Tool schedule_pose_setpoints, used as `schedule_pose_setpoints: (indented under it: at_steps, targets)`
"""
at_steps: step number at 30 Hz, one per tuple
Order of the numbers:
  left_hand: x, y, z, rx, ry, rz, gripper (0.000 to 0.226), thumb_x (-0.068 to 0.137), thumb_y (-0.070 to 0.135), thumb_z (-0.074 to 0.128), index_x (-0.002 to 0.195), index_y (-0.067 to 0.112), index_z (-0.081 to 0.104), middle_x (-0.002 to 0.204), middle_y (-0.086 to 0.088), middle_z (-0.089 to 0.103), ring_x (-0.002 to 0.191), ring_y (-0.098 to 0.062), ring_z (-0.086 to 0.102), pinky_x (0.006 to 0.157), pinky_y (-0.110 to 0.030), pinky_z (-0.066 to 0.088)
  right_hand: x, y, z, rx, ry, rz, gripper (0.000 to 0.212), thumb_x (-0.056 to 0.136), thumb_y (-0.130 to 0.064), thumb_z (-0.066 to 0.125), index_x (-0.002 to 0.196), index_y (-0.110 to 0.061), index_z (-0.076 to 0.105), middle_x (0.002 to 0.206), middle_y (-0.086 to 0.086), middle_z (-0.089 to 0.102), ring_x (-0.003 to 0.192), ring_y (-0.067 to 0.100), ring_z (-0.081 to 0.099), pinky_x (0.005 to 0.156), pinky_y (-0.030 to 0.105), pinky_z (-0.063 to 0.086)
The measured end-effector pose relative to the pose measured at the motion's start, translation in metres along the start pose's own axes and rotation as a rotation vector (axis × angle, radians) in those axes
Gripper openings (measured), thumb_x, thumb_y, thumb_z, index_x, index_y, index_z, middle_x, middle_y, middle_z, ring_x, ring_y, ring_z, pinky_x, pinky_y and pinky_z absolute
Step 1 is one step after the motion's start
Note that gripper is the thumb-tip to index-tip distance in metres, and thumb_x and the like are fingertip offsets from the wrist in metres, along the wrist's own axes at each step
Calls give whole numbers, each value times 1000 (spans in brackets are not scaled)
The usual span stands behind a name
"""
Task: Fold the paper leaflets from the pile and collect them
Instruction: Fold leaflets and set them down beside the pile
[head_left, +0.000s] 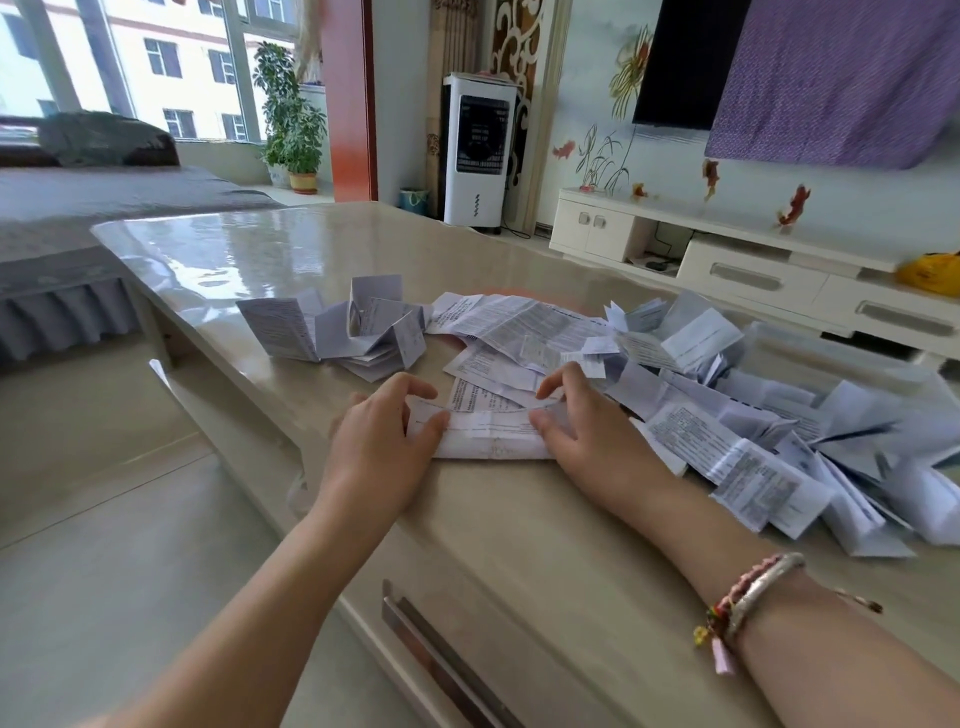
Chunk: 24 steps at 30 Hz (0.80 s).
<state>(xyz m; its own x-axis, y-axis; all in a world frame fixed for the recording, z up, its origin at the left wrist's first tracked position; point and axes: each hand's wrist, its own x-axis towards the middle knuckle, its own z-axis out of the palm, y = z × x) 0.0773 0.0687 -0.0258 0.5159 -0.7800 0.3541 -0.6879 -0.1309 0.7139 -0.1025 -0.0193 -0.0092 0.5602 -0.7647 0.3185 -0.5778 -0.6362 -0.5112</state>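
Both hands are down on one leaflet (493, 434) at the near edge of the table. The left hand (382, 434) pinches its left end, thumb on top and fingers curled over the far edge; the right hand (576, 415) does the same at the right end, thumb pressed flat on the paper. Held at both ends like that, the strip stays taut and square, so I take it she is pressing a crease along its length.

Just beyond her fingers lie more opened-out sheets (524, 327). To her right spreads the big loose pile (769, 415) within easy reach, and well to the left a small cluster of folded leaflets (337, 332) stands half sprung open, apparently the finished ones.

The glossy beige table (218, 249) mirrors the window. Behind it stand a white air cooler (480, 150), a potted plant (291, 119) and a low TV cabinet (727, 254).
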Motion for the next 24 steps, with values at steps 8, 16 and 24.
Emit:
schedule_pose_setpoints:
  at_steps: [8,16,24]
  targets:
    - [-12,5,2,313,87,-39,23,93,42,49,112,30,55,111,1,66,119,-23,39,92,-33,17,5,-8,4,-243,-64,-66,20,99,-24,45,116,-16,39,91,-6,40,96,23,51,73,32,30]
    - [-10,10,1,448,60,29,22,93,37,50,114,34,56,119,3,51,117,-22,32,92,-33,16,4,-8,8,-406,0,-121,40,95,-36,51,128,-18,40,131,4,40,119,24,40,92,37,35]
    - [-6,14,-1,311,-69,145,14,91,24,49,98,27,61,80,7,56,94,-22,58,88,-31,37,0,-16,18,-256,-56,-239,53,91,-27,55,140,-25,36,153,-2,25,144,18,15,115,45,20]
